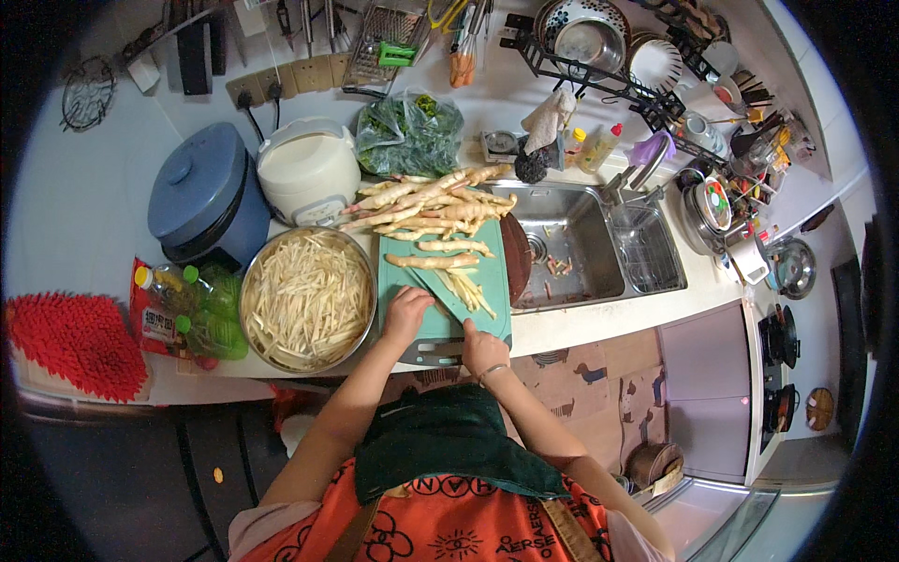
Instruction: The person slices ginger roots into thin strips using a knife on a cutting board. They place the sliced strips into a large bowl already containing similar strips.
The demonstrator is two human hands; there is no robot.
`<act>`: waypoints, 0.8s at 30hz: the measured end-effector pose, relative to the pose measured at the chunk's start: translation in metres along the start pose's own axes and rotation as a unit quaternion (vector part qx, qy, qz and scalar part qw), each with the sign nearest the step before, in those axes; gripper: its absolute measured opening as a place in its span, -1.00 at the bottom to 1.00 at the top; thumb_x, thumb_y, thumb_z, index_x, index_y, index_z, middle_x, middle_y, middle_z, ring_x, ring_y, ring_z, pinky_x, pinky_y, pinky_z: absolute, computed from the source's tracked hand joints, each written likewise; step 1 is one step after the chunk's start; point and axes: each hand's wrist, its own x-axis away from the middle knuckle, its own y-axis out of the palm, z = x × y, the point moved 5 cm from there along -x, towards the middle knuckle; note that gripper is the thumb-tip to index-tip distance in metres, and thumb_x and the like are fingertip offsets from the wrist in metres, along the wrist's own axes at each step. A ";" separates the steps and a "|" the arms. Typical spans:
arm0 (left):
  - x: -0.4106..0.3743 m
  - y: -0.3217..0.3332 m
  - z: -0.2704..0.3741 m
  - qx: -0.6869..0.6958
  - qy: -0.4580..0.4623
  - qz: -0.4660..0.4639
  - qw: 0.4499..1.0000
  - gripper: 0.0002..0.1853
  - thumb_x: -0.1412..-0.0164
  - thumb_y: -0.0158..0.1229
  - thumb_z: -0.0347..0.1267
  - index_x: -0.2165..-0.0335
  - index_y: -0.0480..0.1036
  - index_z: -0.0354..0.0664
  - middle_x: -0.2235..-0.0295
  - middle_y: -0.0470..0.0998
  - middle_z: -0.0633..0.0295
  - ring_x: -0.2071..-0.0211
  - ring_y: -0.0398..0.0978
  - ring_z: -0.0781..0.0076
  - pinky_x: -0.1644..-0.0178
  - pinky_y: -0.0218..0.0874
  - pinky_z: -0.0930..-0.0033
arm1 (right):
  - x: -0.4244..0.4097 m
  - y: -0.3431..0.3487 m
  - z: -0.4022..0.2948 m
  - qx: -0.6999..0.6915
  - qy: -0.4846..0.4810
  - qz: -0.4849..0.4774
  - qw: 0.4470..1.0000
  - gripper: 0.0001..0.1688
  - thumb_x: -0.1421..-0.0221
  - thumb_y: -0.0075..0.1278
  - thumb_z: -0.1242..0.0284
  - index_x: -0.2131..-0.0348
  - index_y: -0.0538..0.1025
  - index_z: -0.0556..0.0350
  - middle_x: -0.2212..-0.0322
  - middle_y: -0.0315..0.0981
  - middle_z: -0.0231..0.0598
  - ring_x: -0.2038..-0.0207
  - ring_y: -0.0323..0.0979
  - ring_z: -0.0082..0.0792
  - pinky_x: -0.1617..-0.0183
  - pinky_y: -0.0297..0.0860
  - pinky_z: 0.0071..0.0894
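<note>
My right hand (486, 349) grips a kitchen knife, its handle hidden in the fist. The green-tinted blade (442, 293) slants away to the left over a green cutting board (393, 337). Beside the blade, my left hand (409, 312) rests on the board with fingers curled; whether a piece lies under them is hidden. Pale cut strips (472, 293) lie along the blade's right side. Beyond them are two single pale rhizomes, one of them (432, 260) nearer the blade, and a heap of pink-tipped rhizomes (442, 200) resembling young ginger. A steel bowl (374, 309) full of pale shreds stands left of the board.
Right of the board is a double steel sink (583, 242) with scraps inside. A rice cooker (309, 172), a blue lidded container (200, 190) and bagged leafy greens (411, 133) stand behind. Plastic bottles (218, 334) and a red chenille mat (77, 344) lie left. A dish rack (597, 77) hangs above.
</note>
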 end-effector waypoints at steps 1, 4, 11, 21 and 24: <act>-0.001 -0.001 0.001 0.002 0.001 0.000 1.000 -0.89 0.11 0.19 -0.59 0.49 0.54 -0.23 0.42 0.54 0.20 0.35 0.47 0.16 0.27 0.35 0.21 | -0.005 0.000 0.000 -0.007 -0.009 0.007 1.000 -0.74 -0.11 -0.18 0.43 0.16 0.29 -0.01 0.50 0.53 0.09 0.42 0.52 0.17 0.36 0.42 0.13; -0.001 -0.001 0.002 -0.002 -0.013 -0.001 1.000 -0.88 0.12 0.19 -0.59 0.49 0.54 -0.23 0.42 0.54 0.19 0.35 0.47 0.16 0.27 0.35 0.21 | -0.002 -0.015 0.003 -0.025 -0.007 -0.008 1.000 -0.80 -0.14 -0.21 0.43 0.19 0.29 0.00 0.52 0.51 0.14 0.43 0.50 0.22 0.37 0.41 0.18; 0.000 0.000 -0.001 -0.006 -0.007 0.002 1.000 -0.89 0.12 0.19 -0.59 0.50 0.54 -0.21 0.42 0.54 0.19 0.35 0.47 0.15 0.27 0.35 0.21 | 0.018 -0.040 -0.006 0.021 0.036 -0.076 0.996 -0.75 -0.13 -0.18 0.43 0.16 0.32 0.04 0.45 0.53 0.15 0.35 0.53 0.18 0.27 0.44 0.08; 0.001 0.000 -0.004 0.008 -0.023 -0.001 1.000 -0.90 0.10 0.20 -0.59 0.49 0.53 -0.22 0.41 0.54 0.18 0.35 0.47 0.16 0.26 0.34 0.24 | 0.028 -0.043 -0.008 0.014 0.045 -0.088 0.995 -0.75 -0.11 -0.16 0.40 0.18 0.30 0.06 0.46 0.53 0.18 0.34 0.54 0.14 0.27 0.44 0.07; 0.001 -0.001 -0.003 0.010 -0.022 -0.002 1.000 -0.90 0.10 0.20 -0.59 0.50 0.53 -0.22 0.41 0.53 0.18 0.33 0.47 0.16 0.25 0.34 0.23 | 0.027 -0.037 -0.005 0.012 0.037 -0.082 0.996 -0.75 -0.11 -0.16 0.40 0.18 0.29 0.07 0.49 0.52 0.19 0.36 0.53 0.15 0.28 0.45 0.03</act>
